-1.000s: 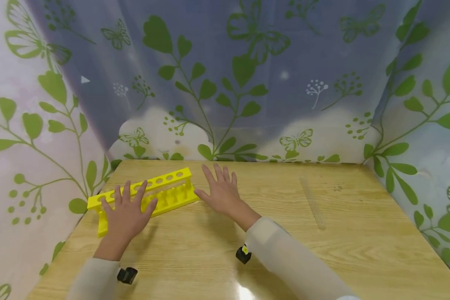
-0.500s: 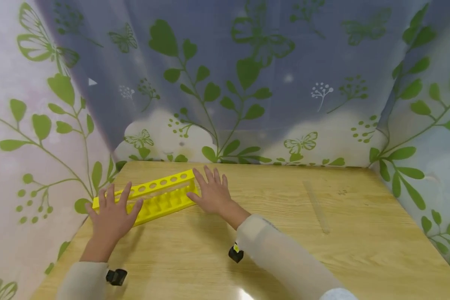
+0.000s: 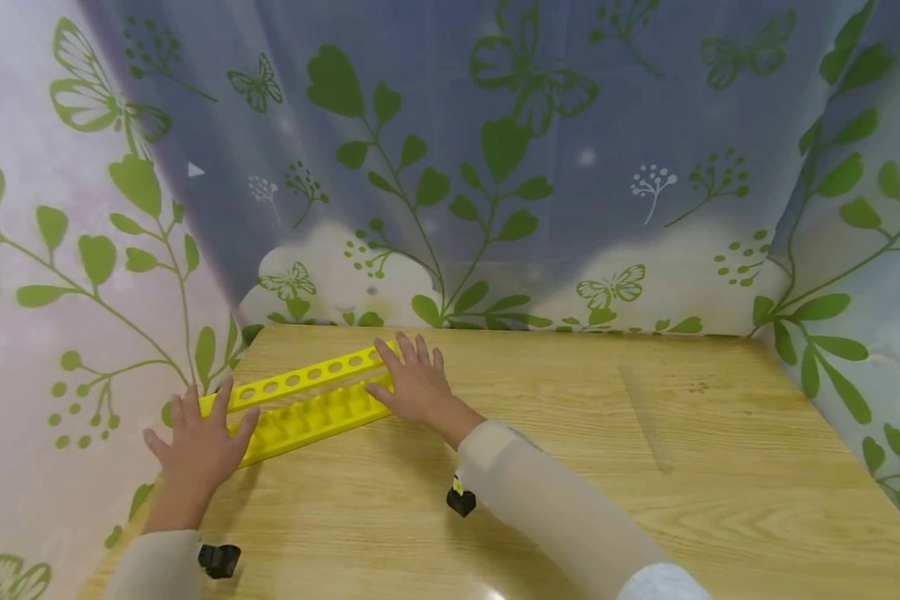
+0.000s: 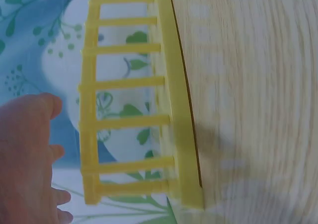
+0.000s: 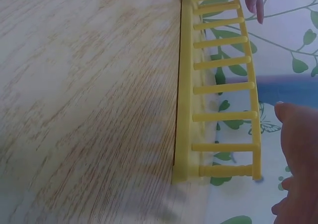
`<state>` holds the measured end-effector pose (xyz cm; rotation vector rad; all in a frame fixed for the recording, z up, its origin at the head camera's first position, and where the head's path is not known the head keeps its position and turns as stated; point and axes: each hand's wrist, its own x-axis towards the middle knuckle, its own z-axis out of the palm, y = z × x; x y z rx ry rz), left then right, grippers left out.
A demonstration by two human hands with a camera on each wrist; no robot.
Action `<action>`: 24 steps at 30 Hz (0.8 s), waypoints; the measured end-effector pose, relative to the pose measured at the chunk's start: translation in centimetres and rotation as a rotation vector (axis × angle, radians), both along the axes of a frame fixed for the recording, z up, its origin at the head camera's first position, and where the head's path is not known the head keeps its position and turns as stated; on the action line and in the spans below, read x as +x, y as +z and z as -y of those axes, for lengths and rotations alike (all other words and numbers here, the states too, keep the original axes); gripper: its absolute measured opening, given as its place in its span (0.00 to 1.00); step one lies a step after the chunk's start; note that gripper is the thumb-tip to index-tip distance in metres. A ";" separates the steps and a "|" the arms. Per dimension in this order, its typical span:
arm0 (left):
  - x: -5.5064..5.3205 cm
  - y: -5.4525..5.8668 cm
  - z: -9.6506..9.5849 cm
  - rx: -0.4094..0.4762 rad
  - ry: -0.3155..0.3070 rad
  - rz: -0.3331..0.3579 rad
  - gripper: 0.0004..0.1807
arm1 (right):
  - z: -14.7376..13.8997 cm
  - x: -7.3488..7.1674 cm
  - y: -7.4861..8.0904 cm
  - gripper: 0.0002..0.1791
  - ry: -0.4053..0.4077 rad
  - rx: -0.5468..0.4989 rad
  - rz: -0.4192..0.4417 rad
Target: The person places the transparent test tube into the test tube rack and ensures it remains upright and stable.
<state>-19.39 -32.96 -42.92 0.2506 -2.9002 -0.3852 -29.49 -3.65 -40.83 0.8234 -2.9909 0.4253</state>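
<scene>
A yellow test tube rack (image 3: pixel 300 421), with a row of round holes along its top bar, stands slantwise on the left part of the table. Over its left end is my left hand (image 3: pixel 198 446), fingers spread. My right hand (image 3: pixel 416 387) is over the opposite end, fingers likewise extended. Each wrist view shows a gap between the rack and the nearer hand: the left hand (image 4: pixel 25 154) in one, the right hand (image 5: pixel 300 159) in the other. Neither hand grips anything. The hands hide both ends of the top bar in the head view.
A thin, clear, rod-like strip (image 3: pixel 645 421) lies on the wooden table (image 3: pixel 555 500) to the right. Patterned curtains (image 3: pixel 435 167) with leaves and butterflies close in the back and both sides. Small black cameras hang at my wrists.
My left hand has moved left, from over the rack's left half to its end. The right hand has shifted left from beside the rack to over its right end. The view has turned slightly left.
</scene>
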 end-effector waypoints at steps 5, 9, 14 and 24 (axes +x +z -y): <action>0.0 -0.2 0.8 0.023 0.005 0.004 0.43 | 0.3 -0.5 -0.2 0.39 0.000 -0.001 0.016; -0.1 -0.5 1.1 0.036 -0.001 0.014 0.44 | 0.3 -0.7 -0.7 0.39 0.002 -0.005 0.047; -0.2 -1.1 1.4 0.042 -0.005 0.025 0.44 | 0.3 -0.9 -1.3 0.39 0.009 0.003 0.060; 0.0 -1.7 1.4 0.058 -0.049 0.020 0.43 | 0.9 -0.9 -2.1 0.38 0.052 0.007 0.053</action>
